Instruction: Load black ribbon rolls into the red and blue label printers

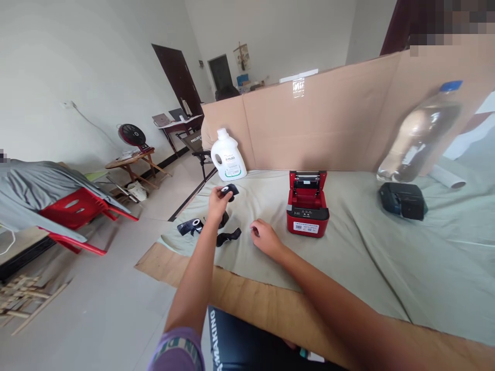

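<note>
My left hand [218, 202] pinches a small paper roll [228, 190], black outside with a white end, above the left part of the cloth. Below it lies a second black roll [196, 223] with a white end, its loose black tail spread to the left. A curled black strip [229, 236] rests nearer to me. My right hand [265, 236] hovers over or rests on the cloth with its fingers curled in, and nothing shows in them. To its right stands a red label printer [308, 219], its lid raised and its inside exposed.
A white jug [229, 157] stands at the back left, before a cardboard screen [309, 123]. At right are a dark device [402, 200], a large water bottle [419, 136] and a cardboard tube [448, 176]. The pale green cloth [344, 268] has folds. A red chair [77, 211] sits left.
</note>
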Demonstrator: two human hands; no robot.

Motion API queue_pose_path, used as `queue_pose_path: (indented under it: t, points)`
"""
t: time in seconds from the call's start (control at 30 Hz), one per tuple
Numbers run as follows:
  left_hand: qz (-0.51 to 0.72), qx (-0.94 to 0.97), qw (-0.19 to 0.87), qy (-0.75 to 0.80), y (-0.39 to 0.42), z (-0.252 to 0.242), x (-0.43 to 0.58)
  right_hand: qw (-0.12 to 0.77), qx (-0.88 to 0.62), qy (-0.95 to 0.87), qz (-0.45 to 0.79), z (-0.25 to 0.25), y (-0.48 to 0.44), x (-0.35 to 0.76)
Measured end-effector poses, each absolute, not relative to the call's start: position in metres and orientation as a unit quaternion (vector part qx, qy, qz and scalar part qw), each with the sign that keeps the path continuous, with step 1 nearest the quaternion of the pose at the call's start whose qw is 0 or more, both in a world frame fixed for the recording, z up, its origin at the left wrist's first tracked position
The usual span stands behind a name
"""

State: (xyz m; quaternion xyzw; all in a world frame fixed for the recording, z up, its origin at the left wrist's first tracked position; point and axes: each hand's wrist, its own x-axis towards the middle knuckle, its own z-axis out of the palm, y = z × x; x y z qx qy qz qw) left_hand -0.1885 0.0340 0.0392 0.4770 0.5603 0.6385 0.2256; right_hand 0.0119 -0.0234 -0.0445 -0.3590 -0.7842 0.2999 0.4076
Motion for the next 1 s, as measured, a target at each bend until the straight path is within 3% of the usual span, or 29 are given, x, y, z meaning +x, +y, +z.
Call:
queue_pose_path:
  t: [0.2, 0.37, 0.57, 0.77, 1.0]
  points:
    - [0.421, 0.520, 0.130, 0.732, 0.056, 0.049, -0.241, 0.405, -0.357, -0.778, 0.321, -0.040, -0.024, 0.014]
    - [0.228, 0.541, -0.033, 0.809, 0.068, 0.046, -0.264, 0.393, -0.366, -0.772, 0.342, -0.038, -0.024, 0.015]
    - [0.069, 0.520, -0.015, 0.851, 0.070, 0.023, -0.270, 0.385, -0.366, -0.773, 0.346, -0.036, -0.024, 0.016]
    - [0.027, 0.532, 0.029, 0.846, 0.077, 0.019, -0.275, 0.373, -0.373, -0.775, 0.349, -0.036, -0.024, 0.015]
    - [0.066, 0.548, 0.042, 0.833, 0.084, 0.020, -0.284, 0.352, -0.372, -0.788, 0.341, -0.032, -0.025, 0.017]
